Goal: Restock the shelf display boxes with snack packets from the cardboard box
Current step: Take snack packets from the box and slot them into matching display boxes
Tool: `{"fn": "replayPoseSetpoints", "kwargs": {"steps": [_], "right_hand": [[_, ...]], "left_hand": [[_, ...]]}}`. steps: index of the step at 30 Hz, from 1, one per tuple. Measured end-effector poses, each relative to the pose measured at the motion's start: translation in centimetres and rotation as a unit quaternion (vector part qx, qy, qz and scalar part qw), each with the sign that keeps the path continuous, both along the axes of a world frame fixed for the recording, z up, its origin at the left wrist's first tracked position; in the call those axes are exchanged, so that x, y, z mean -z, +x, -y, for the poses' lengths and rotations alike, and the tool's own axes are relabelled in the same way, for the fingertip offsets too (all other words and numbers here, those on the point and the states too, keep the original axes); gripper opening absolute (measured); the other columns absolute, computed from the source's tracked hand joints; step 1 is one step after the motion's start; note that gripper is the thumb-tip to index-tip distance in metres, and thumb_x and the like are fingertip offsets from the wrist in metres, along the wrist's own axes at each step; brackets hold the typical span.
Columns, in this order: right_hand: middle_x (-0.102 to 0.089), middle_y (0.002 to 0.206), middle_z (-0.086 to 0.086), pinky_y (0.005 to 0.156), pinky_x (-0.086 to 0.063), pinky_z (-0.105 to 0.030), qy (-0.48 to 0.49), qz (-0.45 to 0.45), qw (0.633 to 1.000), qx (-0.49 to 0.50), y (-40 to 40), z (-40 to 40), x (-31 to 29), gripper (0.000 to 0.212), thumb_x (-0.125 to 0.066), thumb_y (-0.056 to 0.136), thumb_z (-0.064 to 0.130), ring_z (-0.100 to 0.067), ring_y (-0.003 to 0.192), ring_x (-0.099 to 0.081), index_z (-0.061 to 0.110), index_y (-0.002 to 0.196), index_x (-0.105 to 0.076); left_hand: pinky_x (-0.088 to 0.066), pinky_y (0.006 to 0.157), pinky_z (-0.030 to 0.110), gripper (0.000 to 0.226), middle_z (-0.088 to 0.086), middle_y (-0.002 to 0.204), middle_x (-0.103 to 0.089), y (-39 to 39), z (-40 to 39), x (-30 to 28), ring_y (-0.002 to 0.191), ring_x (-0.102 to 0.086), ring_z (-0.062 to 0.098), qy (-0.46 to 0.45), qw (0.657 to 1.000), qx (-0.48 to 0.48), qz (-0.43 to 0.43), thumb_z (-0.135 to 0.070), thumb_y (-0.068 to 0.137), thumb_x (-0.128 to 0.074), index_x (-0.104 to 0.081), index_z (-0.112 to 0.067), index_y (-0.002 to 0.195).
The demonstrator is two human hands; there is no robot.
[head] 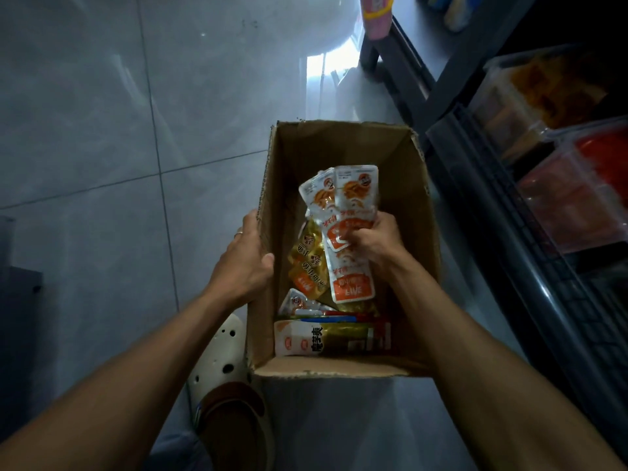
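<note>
An open cardboard box (343, 144) stands on the tiled floor in the middle of the view. My left hand (246, 256) grips its left wall, thumb inside the rim. Inside the box, my right hand (372, 241) holds a bunch of white-and-orange snack packets (353, 195), fanned upward. Yellow snack packets (307, 266) lie under them, and a white-and-yellow carton (326, 338) sits at the near end of the box. Clear shelf display boxes (530, 107) with orange and red packets sit on the dark shelf at the right.
A dark metal shelf rack (509, 232) runs along the right side, close to the box. My foot in a white perforated clog (221, 355) is just left of the box. Grey tiled floor (102, 130) spreads to the left and beyond.
</note>
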State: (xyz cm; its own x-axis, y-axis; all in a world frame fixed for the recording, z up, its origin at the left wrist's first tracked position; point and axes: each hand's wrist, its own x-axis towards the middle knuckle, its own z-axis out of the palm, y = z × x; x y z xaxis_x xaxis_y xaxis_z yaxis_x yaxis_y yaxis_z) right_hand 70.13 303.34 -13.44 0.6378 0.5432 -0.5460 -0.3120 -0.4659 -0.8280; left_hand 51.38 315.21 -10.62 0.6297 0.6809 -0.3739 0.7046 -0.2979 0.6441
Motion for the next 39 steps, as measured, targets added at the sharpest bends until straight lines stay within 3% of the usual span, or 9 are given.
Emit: {"fn": "replayPoseSetpoints", "kwargs": {"steps": [3, 8, 11, 14, 16, 20, 25, 30, 39], "right_hand": [[-0.075, 0.101, -0.006, 0.085, -0.058, -0.049, 0.034, -0.038, 0.998, 0.022, 0.0, 0.7, -2.1, 0.03, -0.076, 0.078, 0.001, -0.022, 0.09, -0.074, 0.009, 0.106, -0.069], [-0.074, 0.106, -0.011, 0.085, -0.057, -0.049, 0.101, -0.108, 0.989, -0.019, -0.5, 2.8, -6.5, 0.032, -0.069, 0.081, -0.003, -0.029, 0.096, -0.072, 0.005, 0.112, -0.064], [-0.074, 0.104, -0.013, 0.076, -0.06, -0.043, 0.139, -0.13, 0.981, -0.03, -0.6, 3.7, -9.2, 0.038, -0.07, 0.076, -0.002, -0.031, 0.095, -0.072, 0.003, 0.113, -0.064], [-0.073, 0.106, -0.015, 0.078, -0.06, -0.044, 0.165, -0.13, 0.978, -0.013, -0.8, 4.0, -10.9, 0.032, -0.069, 0.078, -0.003, -0.032, 0.097, -0.071, 0.004, 0.109, -0.065], [-0.073, 0.106, -0.015, 0.078, -0.06, -0.045, 0.169, -0.119, 0.978, 0.002, -0.9, 4.3, -11.7, 0.028, -0.068, 0.08, -0.005, -0.032, 0.096, -0.072, 0.004, 0.106, -0.065], [-0.073, 0.107, -0.014, 0.082, -0.059, -0.047, 0.161, -0.06, 0.985, -0.003, -1.0, 5.5, -13.0, 0.029, -0.069, 0.082, -0.001, -0.032, 0.097, -0.072, 0.003, 0.11, -0.063], [-0.073, 0.107, -0.011, 0.083, -0.059, -0.046, 0.15, 0.005, 0.988, 0.019, -0.8, 6.7, -15.0, 0.026, -0.068, 0.087, 0.004, -0.03, 0.097, -0.072, 0.003, 0.113, -0.063], [-0.074, 0.106, -0.01, 0.078, -0.061, -0.041, 0.123, -0.002, 0.992, 0.034, -0.8, 7.6, -16.4, 0.023, -0.068, 0.087, 0.0, -0.026, 0.094, -0.073, 0.005, 0.108, -0.064], [-0.075, 0.105, -0.009, 0.081, -0.06, -0.037, 0.072, 0.037, 0.995, 0.055, -0.7, 9.1, -16.7, 0.021, -0.073, 0.083, 0.002, -0.023, 0.092, -0.073, 0.008, 0.103, -0.068]], "left_hand": [[-0.033, 0.112, 0.048, 0.098, 0.013, 0.162, -0.019, 0.5, 0.9, -1.2, 0.146, -0.025, 0.03, 0.002, 1.0, -0.004, -0.001, -0.032, 0.088, -0.071, -0.003, -0.021, 0.158], [-0.037, 0.113, 0.048, 0.117, 0.011, 0.159, -0.024, 2.1, 2.1, -5.0, 0.145, -0.027, 0.027, 0.103, 0.989, 0.023, 0.102, -0.051, 0.07, -0.083, -0.012, -0.017, 0.157], [-0.039, 0.112, 0.049, 0.123, 0.01, 0.159, -0.029, 3.4, 2.8, -7.1, 0.143, -0.034, 0.027, 0.026, 0.991, 0.023, 0.126, -0.055, 0.061, -0.086, -0.016, -0.018, 0.156], [-0.058, 0.089, 0.042, 0.088, 0.006, 0.125, -0.066, 3.7, 3.3, -9.0, 0.104, -0.07, 0.019, -0.215, 0.965, 0.026, 0.151, -0.048, 0.059, -0.086, -0.047, -0.021, 0.133], [-0.061, 0.074, 0.034, 0.055, 0.0, 0.103, -0.073, 3.6, 3.6, -9.7, 0.085, -0.074, 0.015, -0.275, 0.946, 0.028, 0.17, -0.031, 0.067, -0.082, -0.054, -0.026, 0.115], [-0.06, 0.064, 0.033, 0.038, 0.003, 0.093, -0.075, 3.4, 4.3, -10.7, 0.077, -0.075, 0.02, -0.317, 0.929, 0.005, 0.189, -0.014, 0.08, -0.075, -0.055, -0.026, 0.11], [-0.059, 0.082, 0.049, 0.034, 0.01, 0.099, -0.076, 2.7, 4.7, -11.8, 0.086, -0.074, 0.03, -0.332, 0.927, 0.002, 0.177, -0.014, 0.084, -0.073, -0.057, -0.017, 0.115], [-0.057, 0.087, 0.053, 0.031, 0.013, 0.103, -0.075, 2.4, 5.3, -12.8, 0.089, -0.074, 0.033, -0.354, 0.918, -0.013, 0.176, -0.012, 0.088, -0.069, -0.058, -0.014, 0.116], [-0.06, 0.077, 0.045, 0.026, 0.011, 0.101, -0.075, 2.5, 6.0, -12.9, 0.085, -0.074, 0.029, -0.344, 0.914, -0.044, 0.208, -0.009, 0.087, -0.069, -0.058, -0.016, 0.11]]}}
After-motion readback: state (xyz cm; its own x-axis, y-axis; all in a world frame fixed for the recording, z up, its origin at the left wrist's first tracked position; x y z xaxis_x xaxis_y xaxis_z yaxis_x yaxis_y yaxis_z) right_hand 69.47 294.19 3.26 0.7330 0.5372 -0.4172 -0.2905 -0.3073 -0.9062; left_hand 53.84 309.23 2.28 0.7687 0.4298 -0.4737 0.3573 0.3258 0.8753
